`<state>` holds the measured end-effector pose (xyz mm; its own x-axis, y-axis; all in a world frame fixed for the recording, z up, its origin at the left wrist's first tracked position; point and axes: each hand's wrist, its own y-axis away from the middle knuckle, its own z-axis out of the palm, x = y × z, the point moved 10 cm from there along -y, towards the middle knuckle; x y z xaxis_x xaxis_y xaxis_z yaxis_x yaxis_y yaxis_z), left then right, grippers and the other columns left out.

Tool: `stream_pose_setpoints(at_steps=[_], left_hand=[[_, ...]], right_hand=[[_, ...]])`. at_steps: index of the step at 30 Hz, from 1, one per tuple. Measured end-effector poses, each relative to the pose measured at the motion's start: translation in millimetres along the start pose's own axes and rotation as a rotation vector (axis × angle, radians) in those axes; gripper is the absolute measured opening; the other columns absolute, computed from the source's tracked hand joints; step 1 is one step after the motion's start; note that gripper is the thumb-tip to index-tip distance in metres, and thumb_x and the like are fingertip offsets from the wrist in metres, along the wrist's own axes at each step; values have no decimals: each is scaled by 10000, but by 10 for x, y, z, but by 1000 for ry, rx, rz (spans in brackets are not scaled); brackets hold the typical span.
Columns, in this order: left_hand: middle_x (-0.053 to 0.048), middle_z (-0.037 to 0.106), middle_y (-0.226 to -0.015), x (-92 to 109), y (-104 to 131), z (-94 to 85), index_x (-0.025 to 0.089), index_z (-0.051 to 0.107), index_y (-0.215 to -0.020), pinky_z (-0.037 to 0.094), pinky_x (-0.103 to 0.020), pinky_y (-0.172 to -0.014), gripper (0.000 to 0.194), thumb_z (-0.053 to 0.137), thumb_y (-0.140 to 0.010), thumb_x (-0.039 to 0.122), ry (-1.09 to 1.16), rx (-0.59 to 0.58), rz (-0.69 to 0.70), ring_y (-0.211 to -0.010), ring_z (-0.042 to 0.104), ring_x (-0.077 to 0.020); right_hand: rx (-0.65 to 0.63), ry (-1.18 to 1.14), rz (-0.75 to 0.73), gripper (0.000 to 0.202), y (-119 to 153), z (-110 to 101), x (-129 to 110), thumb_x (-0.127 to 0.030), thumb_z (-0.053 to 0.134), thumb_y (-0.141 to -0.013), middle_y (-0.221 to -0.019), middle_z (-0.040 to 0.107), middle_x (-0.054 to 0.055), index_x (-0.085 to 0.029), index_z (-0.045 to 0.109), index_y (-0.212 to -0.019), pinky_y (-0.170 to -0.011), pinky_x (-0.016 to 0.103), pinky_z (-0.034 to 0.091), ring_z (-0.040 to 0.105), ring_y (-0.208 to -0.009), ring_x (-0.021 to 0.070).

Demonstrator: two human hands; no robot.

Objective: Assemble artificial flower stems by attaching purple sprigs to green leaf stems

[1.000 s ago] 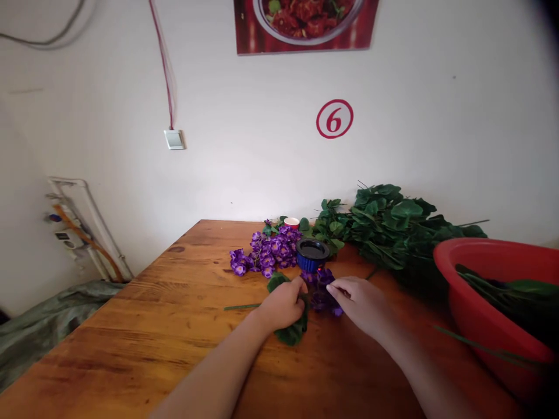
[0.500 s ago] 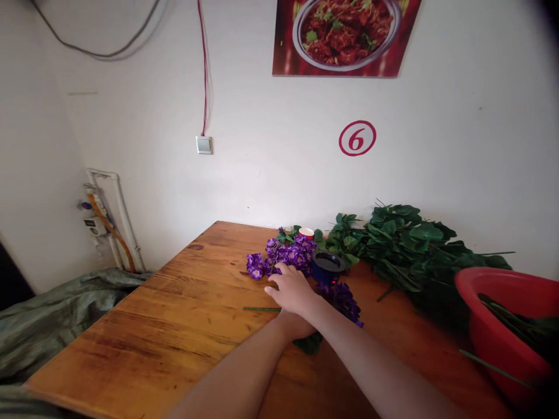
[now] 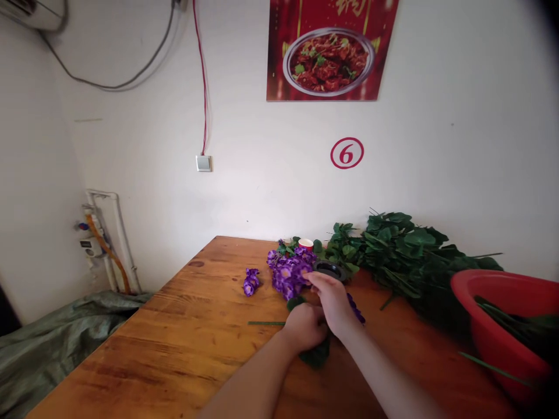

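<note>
Left hand: closed in a fist [image 3: 303, 327] round what looks like a leafy green sprig; the stem [image 3: 266, 323] pokes out toward the table's left edge, and a dark leaf [image 3: 317, 354] hangs out below. The exact grip is hidden.
Right hand: reaching over the left one [image 3: 332, 294], thumb and fingertips up against the purple flower cluster [image 3: 288, 276]. Can't tell if it's actually pinching a bloom.
Purple flowers: main bunch is toward the table's far edge, with a small blossom piece [image 3: 251, 282] lying apart on its left. More dark petals [image 3: 356, 308] peek out right of the right hand.
Snag risk: blooms are packed tight, so I reckon pulling one could drag its neighbors along.
Bump risk: the black-rimmed pot [image 3: 329, 270] is just behind the right hand, so a careless knuckle could nudge it.
Crossed-hands risk: the right hand partly covers the left, so they could easily knock each other and bend the leaves.
Table: brown wooden top [image 3: 174, 308], visible grain and dark knots. Big leaf pile [image 3: 406, 250] by the far edge, red basin [image 3: 484, 326] over on the right.
Room: pale wall [image 3: 262, 186] with a food poster [image 3: 332, 61], a circled red 6 [image 3: 346, 153] and a switch [image 3: 204, 163]; pipes [image 3: 120, 233] and crumpled green sheeting [image 3: 78, 323] off to the left.
</note>
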<state>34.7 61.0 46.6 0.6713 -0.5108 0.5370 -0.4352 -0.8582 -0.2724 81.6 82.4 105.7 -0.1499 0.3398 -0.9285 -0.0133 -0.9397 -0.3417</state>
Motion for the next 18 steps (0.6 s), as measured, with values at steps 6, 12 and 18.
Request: stream_pose_setpoints(at_steps=[6, 12, 18], left_hand=[[-80, 662, -1141, 97, -31, -37, 182, 673, -1045, 414, -364, -997, 290, 480, -830, 152, -84, 116, 221, -1059, 579, -231], [-28, 662, -1161, 245, -26, 2, 234, 661, -1077, 426, -300, -988, 256, 526, -867, 291, 20, 14, 292, -1046, 591, -188], [5, 702, -1024, 168, 16, -93, 251, 695, -985, 451, -294, -937, 288, 669, -754, 421, 128, 45, 122, -1003, 606, -199]], right_hand=[[-58, -441, 404, 97, 249, -399, 326, -254, 688, -647, -663, 653, 30, -160, 677, -670, -542, 247, 431, 565, -585, 139], [40, -47, 399, 115, 302, -627, 412, -273, 599, -644, -492, 520, -27, -165, 605, -606, -431, 219, 316, 444, -440, 106], [94, 438, 163, 202, 221, -725, 273, -299, 511, -678, -448, 423, -42, -191, 485, -509, -446, 230, 263, 416, -467, 116]])
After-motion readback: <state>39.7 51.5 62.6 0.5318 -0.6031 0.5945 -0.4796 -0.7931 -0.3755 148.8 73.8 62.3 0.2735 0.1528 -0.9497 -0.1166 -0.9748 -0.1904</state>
